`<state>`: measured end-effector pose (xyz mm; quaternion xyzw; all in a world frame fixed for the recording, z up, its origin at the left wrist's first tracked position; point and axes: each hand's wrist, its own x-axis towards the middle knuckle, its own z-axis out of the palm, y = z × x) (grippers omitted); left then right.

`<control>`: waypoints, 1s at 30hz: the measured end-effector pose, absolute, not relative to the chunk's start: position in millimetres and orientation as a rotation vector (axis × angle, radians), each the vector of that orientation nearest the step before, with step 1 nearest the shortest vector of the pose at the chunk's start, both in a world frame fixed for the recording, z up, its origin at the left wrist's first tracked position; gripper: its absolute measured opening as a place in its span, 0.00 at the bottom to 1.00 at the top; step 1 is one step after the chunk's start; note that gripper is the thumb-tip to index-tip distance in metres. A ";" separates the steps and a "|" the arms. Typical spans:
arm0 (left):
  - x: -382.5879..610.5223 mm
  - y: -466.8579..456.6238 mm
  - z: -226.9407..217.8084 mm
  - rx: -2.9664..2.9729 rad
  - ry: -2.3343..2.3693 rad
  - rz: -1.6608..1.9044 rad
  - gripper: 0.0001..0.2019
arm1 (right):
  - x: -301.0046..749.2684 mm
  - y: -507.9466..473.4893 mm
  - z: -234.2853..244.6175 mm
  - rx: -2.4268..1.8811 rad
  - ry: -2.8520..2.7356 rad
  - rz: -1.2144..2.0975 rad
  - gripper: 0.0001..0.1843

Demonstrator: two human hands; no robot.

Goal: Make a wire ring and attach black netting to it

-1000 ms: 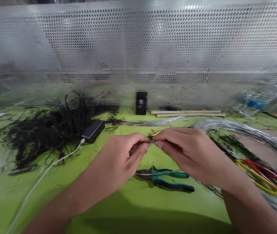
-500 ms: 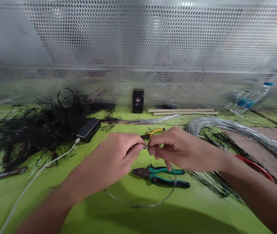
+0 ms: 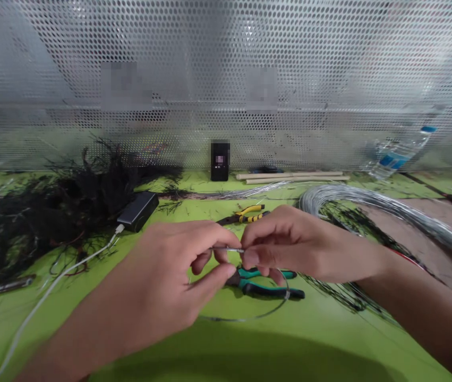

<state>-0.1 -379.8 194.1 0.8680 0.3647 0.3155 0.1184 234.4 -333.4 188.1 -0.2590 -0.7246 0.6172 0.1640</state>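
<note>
Right now your right hand (image 3: 267,252) pinches a thin metal wire (image 3: 226,249) between thumb and fingertips, just above the middle of the worktop (image 3: 329,329). Your left hand (image 3: 194,268) is parted, its thumb well away from the index finger; the wire's straight end runs under those fingers, though you can't tell from this view whether they press on it. The rest of the wire curves below your hands in a wide loop.

Beneath the loop and partly behind your hands lie the green-and-black pliers (image 3: 273,291), their handles to the right. Just beyond your fingertips you have the yellow-and-black pliers (image 3: 244,216), partly covered by your hands.

To your left, a black box (image 3: 138,208) with a white cable (image 3: 52,289) plugged in sits against a tangled dark heap (image 3: 90,196). To your right, a thick bundle of silvery wire (image 3: 341,192) bends around dark strands (image 3: 343,297).

Farther out, a black device (image 3: 220,162) stands upright near the perforated panel (image 3: 210,63), with two pale sticks (image 3: 289,176) beside it and a tilted water bottle (image 3: 397,159) farther right.
</note>
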 end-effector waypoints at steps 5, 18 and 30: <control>-2.4 -384.8 194.6 2.483 1.122 0.953 0.08 | 237.6 -342.1 191.8 -0.783 -2.091 1.725 0.14; 5.0 -399.3 199.5 2.320 1.242 0.815 0.07 | 226.7 -376.9 178.8 -0.691 -2.378 0.313 0.13; -11.0 -384.5 206.2 2.339 1.241 0.995 0.09 | 244.0 -362.3 183.2 -0.725 -2.236 0.927 0.16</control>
